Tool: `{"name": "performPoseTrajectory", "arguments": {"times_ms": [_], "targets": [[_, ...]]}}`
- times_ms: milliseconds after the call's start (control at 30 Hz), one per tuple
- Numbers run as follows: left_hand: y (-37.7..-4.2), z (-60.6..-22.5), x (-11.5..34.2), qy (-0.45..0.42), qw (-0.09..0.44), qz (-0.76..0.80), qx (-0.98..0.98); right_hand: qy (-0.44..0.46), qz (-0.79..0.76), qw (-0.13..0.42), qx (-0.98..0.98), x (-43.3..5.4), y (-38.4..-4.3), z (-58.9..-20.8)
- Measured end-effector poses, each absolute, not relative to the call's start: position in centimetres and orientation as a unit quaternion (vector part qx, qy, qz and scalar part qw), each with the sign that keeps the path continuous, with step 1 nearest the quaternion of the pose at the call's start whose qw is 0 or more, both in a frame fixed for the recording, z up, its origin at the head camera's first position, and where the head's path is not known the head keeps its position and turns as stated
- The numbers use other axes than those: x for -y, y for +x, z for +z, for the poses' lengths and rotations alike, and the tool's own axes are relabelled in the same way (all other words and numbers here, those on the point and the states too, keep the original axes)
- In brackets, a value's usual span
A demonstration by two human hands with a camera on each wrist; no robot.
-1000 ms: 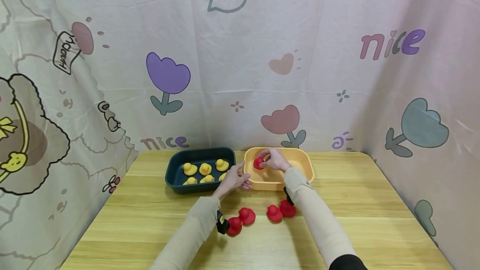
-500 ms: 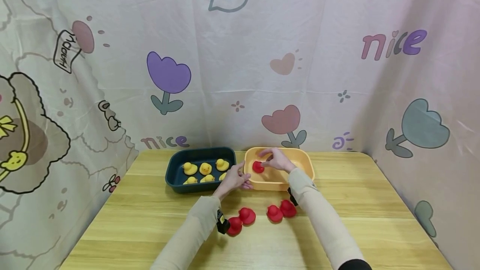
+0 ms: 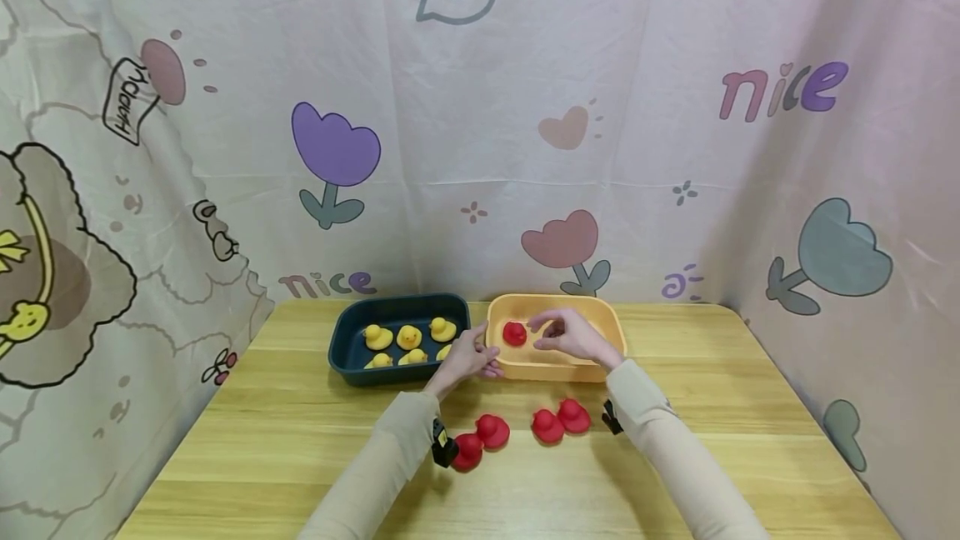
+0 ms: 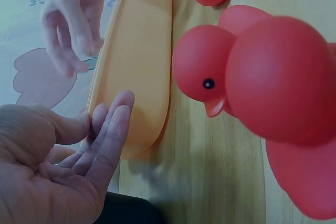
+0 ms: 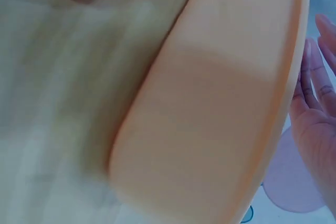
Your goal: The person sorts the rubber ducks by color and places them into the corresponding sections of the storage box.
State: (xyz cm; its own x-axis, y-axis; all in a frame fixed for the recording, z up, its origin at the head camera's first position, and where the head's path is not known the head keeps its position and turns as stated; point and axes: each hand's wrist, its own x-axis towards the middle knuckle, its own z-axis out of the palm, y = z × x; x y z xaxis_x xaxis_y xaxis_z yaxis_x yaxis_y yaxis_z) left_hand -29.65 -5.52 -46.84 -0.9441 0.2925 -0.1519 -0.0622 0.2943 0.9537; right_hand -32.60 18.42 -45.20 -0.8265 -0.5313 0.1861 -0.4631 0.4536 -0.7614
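Note:
At the near left corner of an orange plastic box (image 3: 558, 372), my left hand (image 3: 465, 357) pinches the rim between thumb and fingers, as the left wrist view shows up close. A red rubber duck (image 3: 514, 333) sits inside that box on its left side. My right hand (image 3: 576, 333) is over the box to the right of this duck, its fingers loosely bent and apart from it, holding nothing. In the right wrist view the box wall (image 5: 210, 114) fills the middle, with part of the right hand (image 5: 317, 108) behind the rim.
A dark blue box (image 3: 367, 375) with several yellow rubber ducks (image 3: 409, 337) stands just left of the orange one. Red ducks lie in two pairs on the wooden table, one pair (image 3: 480, 442) by the left wrist, another (image 3: 561, 422) in front of the orange box.
My right hand has let go of the red duck in the orange box and moved right and slightly toward me. The left hand stays at the box corner.

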Motion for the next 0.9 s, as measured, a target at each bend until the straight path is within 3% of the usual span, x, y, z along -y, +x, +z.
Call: {"name": "performPoseTrajectory", "arguments": {"times_ms": [400, 900], "targets": [[-29.5, -46.7, 5.5, 0.074, 0.146, 0.586, -0.794, -0.304, -0.487, -0.004, -0.819, -19.8, -27.7, -46.1], [-29.4, -46.7, 5.5, 0.075, 0.145, 0.588, -0.792, -0.34, -0.507, 0.0, -0.792, -22.5, -24.7, -48.0]]}}
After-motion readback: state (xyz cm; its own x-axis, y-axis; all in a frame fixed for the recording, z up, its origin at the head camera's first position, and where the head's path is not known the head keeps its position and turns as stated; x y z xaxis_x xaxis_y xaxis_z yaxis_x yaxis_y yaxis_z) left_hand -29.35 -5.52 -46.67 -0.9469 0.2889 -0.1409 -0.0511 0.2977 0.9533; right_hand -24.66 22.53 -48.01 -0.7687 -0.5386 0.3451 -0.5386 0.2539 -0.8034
